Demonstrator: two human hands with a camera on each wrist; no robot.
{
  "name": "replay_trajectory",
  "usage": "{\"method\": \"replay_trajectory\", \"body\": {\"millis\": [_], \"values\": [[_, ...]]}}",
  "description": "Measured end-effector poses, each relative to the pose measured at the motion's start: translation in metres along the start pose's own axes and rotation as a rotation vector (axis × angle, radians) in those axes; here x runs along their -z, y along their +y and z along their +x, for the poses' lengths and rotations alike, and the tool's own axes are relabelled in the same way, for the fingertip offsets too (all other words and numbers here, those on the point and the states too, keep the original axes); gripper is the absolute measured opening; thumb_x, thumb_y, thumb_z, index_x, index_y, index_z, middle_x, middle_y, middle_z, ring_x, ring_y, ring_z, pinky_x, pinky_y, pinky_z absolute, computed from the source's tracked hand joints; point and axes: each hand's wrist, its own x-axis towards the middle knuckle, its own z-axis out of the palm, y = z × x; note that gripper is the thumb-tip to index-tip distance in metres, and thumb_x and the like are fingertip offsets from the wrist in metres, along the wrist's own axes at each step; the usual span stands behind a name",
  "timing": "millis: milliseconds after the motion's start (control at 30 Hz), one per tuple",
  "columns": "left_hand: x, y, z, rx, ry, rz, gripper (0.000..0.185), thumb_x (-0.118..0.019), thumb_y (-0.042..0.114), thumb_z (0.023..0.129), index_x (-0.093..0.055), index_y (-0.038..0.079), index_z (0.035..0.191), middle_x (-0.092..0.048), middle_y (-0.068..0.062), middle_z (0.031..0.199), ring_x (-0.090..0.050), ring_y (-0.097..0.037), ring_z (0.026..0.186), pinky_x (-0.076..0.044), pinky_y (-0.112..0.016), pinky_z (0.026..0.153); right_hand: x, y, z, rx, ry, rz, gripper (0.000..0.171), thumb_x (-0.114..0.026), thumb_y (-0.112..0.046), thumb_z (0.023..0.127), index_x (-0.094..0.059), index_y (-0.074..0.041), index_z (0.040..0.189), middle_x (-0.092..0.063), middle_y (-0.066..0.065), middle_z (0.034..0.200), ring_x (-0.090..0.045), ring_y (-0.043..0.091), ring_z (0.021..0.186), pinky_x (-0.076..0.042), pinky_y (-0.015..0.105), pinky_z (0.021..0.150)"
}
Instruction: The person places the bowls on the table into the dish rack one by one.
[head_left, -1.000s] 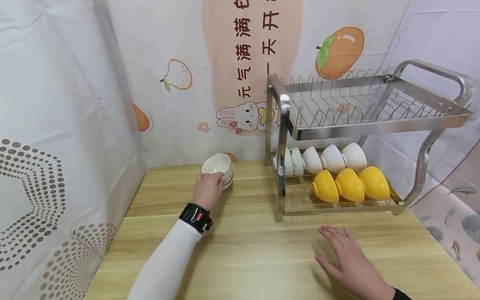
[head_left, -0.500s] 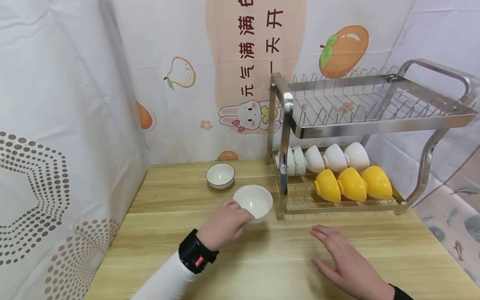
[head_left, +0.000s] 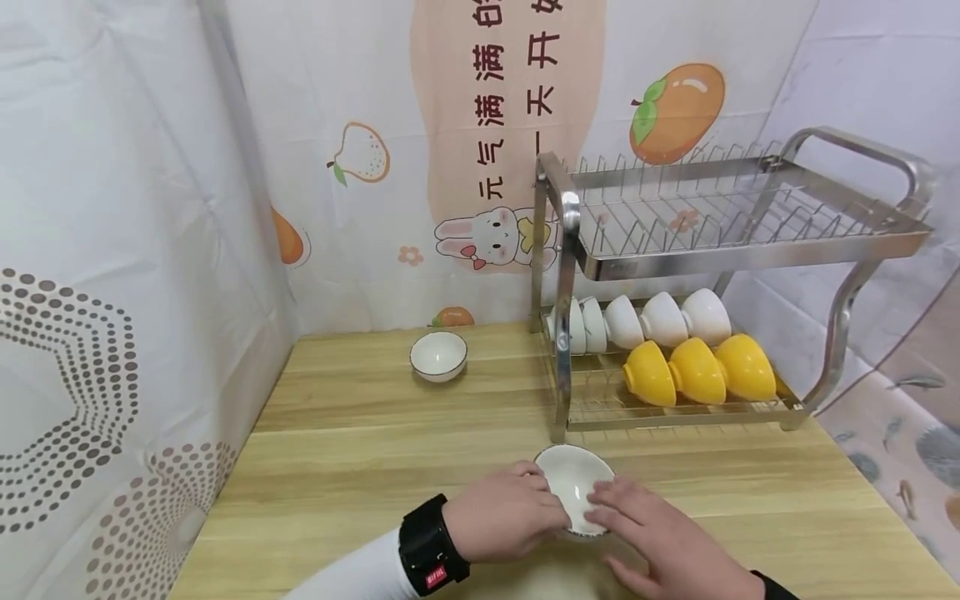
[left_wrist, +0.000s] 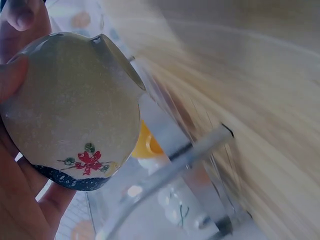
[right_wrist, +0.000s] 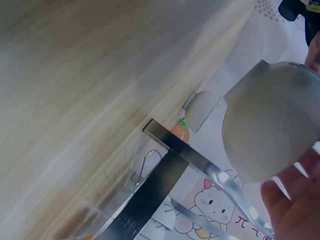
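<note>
A white bowl (head_left: 564, 482) with a dark speckled rim is held between my hands at the front of the table. In the left wrist view, its outside shows a red flower (left_wrist: 90, 162) above a dark blue rim band. My left hand (head_left: 506, 510) grips the bowl's left side, fingers over the rim. From the right, my right hand (head_left: 660, 537) reaches to the bowl with fingers extended over its right rim and the thumb apart below. Right fingers (right_wrist: 295, 200) lie close by the rim in the right wrist view. Behind stands a second white bowl (head_left: 438, 357), upright.
A two-tier metal dish rack (head_left: 750, 258) stands at the back right. Its lower tier holds a row of several white bowls (head_left: 663, 320) and three yellow bowls (head_left: 697, 372), all tilted on their sides. Patterned curtains (head_left: 337, 275) bound the wooden table (head_left: 360, 442).
My left hand has lifted one bowl off the other and carried it right and toward me. My right hand has moved left to meet it. The second bowl stays at the back.
</note>
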Motion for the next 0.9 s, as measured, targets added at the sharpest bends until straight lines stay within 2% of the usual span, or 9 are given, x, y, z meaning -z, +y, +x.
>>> {"method": "replay_trajectory", "body": {"millis": [100, 233, 300, 633, 733, 800, 900], "values": [[-0.002, 0.004, 0.003, -0.011, -0.003, -0.010, 0.010, -0.060, 0.038, 0.098, -0.067, 0.032, 0.097, -0.066, 0.024, 0.095, -0.057, -0.003, 0.097, -0.038, -0.024, 0.101, -0.003, 0.000, -0.001, 0.039, -0.016, 0.017, 0.030, -0.049, -0.036, 0.101, -0.065, -0.017, 0.117, -0.063, -0.006, 0.119, -0.059, 0.014, 0.112, -0.022, 0.025, 0.117], [-0.006, 0.008, 0.004, -0.012, 0.001, -0.016, 0.007, -0.063, 0.038, 0.096, -0.068, 0.033, 0.096, -0.066, 0.024, 0.094, -0.057, -0.002, 0.096, -0.038, -0.024, 0.101, -0.006, 0.000, -0.001, 0.042, -0.040, 0.024, 0.026, -0.041, -0.033, 0.104, -0.065, -0.022, 0.109, -0.063, -0.016, 0.106, -0.059, 0.003, 0.101, -0.021, 0.025, 0.116], [-0.007, 0.008, 0.005, -0.013, 0.003, -0.016, 0.006, -0.064, 0.038, 0.095, -0.067, 0.033, 0.096, -0.065, 0.024, 0.094, -0.057, -0.002, 0.097, -0.038, -0.023, 0.101, -0.007, 0.000, -0.002, 0.043, -0.042, 0.032, 0.025, -0.041, -0.033, 0.105, -0.064, -0.023, 0.107, -0.062, -0.017, 0.103, -0.059, 0.002, 0.098, -0.020, 0.025, 0.117], [-0.006, 0.008, 0.009, -0.011, -0.013, -0.022, 0.007, -0.061, 0.037, 0.097, -0.066, 0.032, 0.098, -0.063, 0.023, 0.093, -0.056, -0.002, 0.094, -0.038, -0.026, 0.103, -0.007, 0.002, -0.007, 0.020, -0.057, 0.066, 0.022, -0.043, -0.031, 0.106, -0.064, -0.024, 0.109, -0.064, -0.017, 0.103, -0.060, 0.001, 0.097, -0.017, 0.025, 0.119], [-0.005, 0.006, 0.012, -0.013, -0.013, -0.036, 0.008, -0.060, 0.036, 0.098, -0.067, 0.031, 0.100, -0.063, 0.023, 0.093, -0.055, -0.002, 0.093, -0.038, -0.027, 0.104, -0.005, 0.004, -0.008, 0.004, -0.045, 0.080, 0.024, -0.040, -0.032, 0.106, -0.063, -0.025, 0.108, -0.063, -0.018, 0.102, -0.060, 0.000, 0.096, -0.017, 0.025, 0.118], [-0.004, 0.005, 0.014, -0.007, -0.008, -0.048, 0.009, -0.059, 0.035, 0.099, -0.067, 0.031, 0.101, -0.062, 0.022, 0.093, -0.054, -0.003, 0.095, -0.037, -0.027, 0.104, -0.004, 0.005, -0.008, 0.006, -0.022, 0.084, 0.020, -0.044, -0.029, 0.106, -0.063, -0.024, 0.108, -0.063, -0.018, 0.102, -0.060, 0.001, 0.097, -0.018, 0.025, 0.118], [-0.002, 0.003, 0.017, 0.015, 0.019, -0.064, 0.012, -0.059, 0.034, 0.099, -0.068, 0.030, 0.107, -0.061, 0.019, 0.101, -0.052, -0.005, 0.102, -0.035, -0.028, 0.108, -0.002, 0.008, -0.007, -0.010, 0.018, 0.079, 0.020, -0.045, -0.029, 0.106, -0.064, -0.023, 0.109, -0.064, -0.018, 0.105, -0.061, 0.003, 0.098, -0.020, 0.023, 0.117]]}}
